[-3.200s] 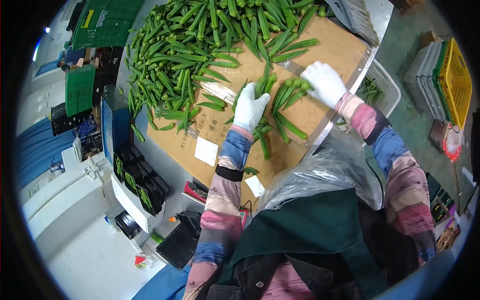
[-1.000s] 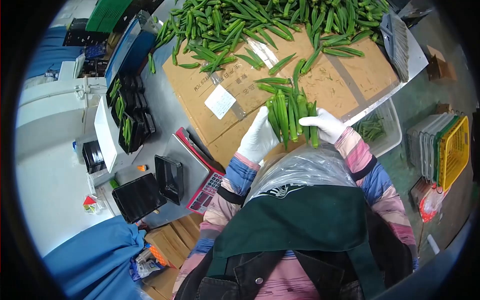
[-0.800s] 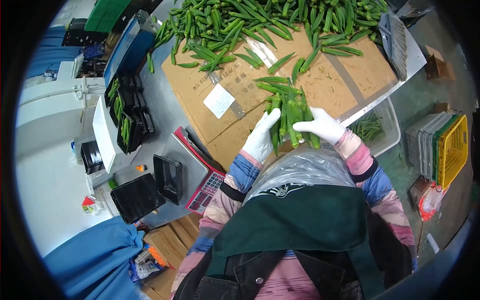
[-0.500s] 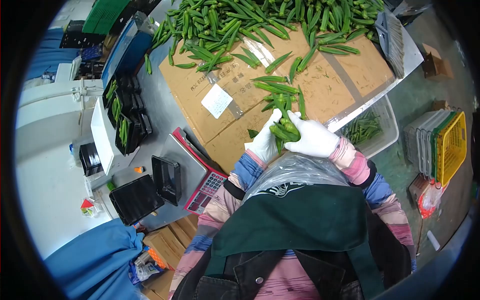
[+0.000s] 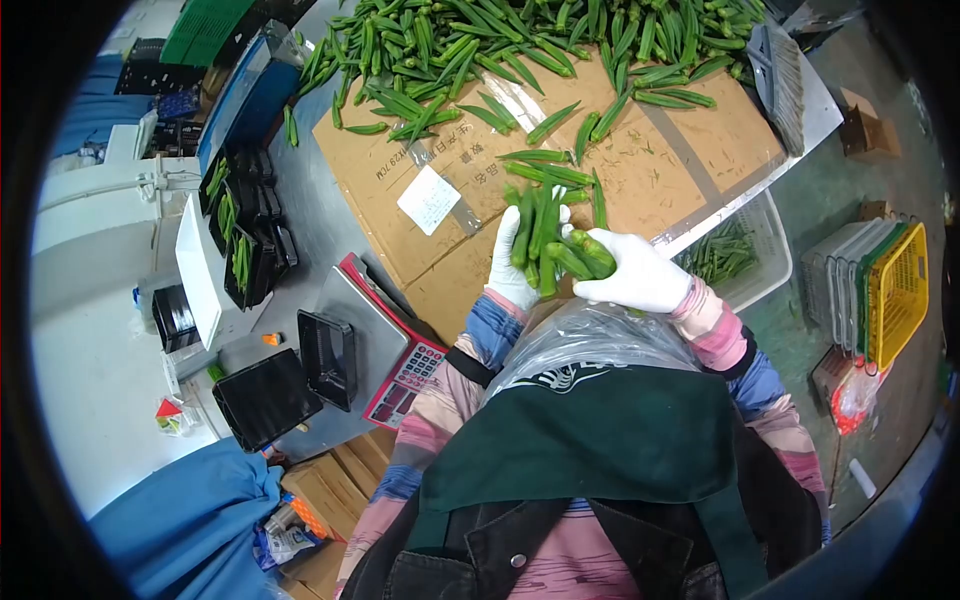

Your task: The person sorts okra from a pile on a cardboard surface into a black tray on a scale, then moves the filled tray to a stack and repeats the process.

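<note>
Centre frame, both gloved hands, left hand (image 5: 512, 268) and right hand (image 5: 633, 278), grip ridged, tapered okra pods (image 5: 545, 240), now fanned upright rather than bunched.

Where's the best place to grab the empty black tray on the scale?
Judging from its pose, take the black tray by its long right rim, coming from above on the keypad side. It lies flat and open-topped on the scale, so the raised rim is the only graspable edge, and that side is nearest the left hand.
</note>
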Motion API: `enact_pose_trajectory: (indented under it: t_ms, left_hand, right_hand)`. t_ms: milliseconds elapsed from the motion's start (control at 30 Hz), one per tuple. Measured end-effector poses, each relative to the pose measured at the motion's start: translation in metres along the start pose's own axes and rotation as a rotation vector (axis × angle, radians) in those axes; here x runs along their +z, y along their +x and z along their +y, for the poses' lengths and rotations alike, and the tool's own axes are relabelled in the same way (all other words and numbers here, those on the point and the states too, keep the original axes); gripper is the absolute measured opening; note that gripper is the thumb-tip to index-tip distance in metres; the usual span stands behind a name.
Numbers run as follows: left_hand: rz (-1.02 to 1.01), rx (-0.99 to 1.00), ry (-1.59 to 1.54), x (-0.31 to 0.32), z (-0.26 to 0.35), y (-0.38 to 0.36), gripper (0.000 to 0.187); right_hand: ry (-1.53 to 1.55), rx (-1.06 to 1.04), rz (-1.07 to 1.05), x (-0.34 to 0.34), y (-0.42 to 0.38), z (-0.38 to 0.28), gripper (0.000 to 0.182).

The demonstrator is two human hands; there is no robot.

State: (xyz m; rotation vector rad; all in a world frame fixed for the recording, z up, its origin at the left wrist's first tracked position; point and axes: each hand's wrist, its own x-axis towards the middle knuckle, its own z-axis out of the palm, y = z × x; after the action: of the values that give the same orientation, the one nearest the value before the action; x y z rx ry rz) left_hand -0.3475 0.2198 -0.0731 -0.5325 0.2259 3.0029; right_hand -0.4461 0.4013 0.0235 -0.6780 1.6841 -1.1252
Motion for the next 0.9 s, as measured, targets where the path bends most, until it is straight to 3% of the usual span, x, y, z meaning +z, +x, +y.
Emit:
enact_pose_trajectory:
  t_ms: [67, 100, 200, 267, 333, 400, 433, 533, 567, 667, 733, 800, 900]
  left_hand:
    - [-0.017, -0.009, -0.009, 0.003, 0.005, 0.000, 0.073]
    - [-0.089, -0.048, -0.066, -0.002, 0.008, 0.000, 0.076]
    - [-0.160, -0.059, -0.092, 0.004, 0.011, 0.000, 0.076]
    - [-0.202, -0.079, -0.111, 0.005, 0.016, 0.001, 0.076]
    - [-0.187, -0.085, -0.127, 0.007, 0.019, 0.000, 0.076]
    - [-0.113, -0.074, -0.137, 0.013, 0.019, -0.001, 0.074]
    - [-0.091, -0.069, -0.111, 0.012, 0.019, 0.000, 0.073]
    - [-0.049, -0.065, -0.043, 0.013, 0.015, 0.001, 0.070]
    - [-0.053, -0.075, -0.026, 0.020, 0.011, 0.002, 0.069]
    - [-0.062, -0.120, 0.010, 0.040, -0.001, 0.002, 0.068]
    - [-0.037, -0.122, 0.067, 0.042, -0.007, 0.002, 0.068]
    - [0.024, -0.071, 0.155, 0.028, -0.001, 0.001, 0.062]
    - [0.100, 0.020, 0.221, 0.025, 0.003, -0.004, 0.055]
  right_hand:
    - [0.094, 0.103, -0.038, -0.008, -0.008, 0.004, 0.044]
    - [0.059, -0.061, 0.028, -0.009, -0.010, 0.021, 0.047]
    - [0.288, 0.121, 0.137, -0.035, -0.038, 0.033, 0.051]
    - [0.183, 0.195, 0.209, -0.066, -0.061, 0.050, 0.057]
    - [-0.744, 0.152, 0.499, -0.092, -0.085, 0.124, 0.060]
    - [-0.992, 0.447, 0.610, -0.103, -0.096, 0.142, 0.060]
    - [-0.982, 0.455, 0.697, -0.104, -0.098, 0.146, 0.058]
    - [-0.529, 0.106, 0.781, -0.096, -0.079, 0.138, 0.049]
    - [0.139, 0.308, 0.615, -0.081, -0.067, 0.085, 0.041]
    - [0.632, 0.132, 0.405, -0.042, -0.025, 0.058, 0.039]
    - [0.557, 0.073, 0.298, -0.022, 0.001, 0.060, 0.047]
    - [0.637, -0.036, 0.283, -0.008, 0.013, 0.058, 0.057]
    - [0.488, -0.050, 0.260, 0.001, 0.020, 0.068, 0.066]
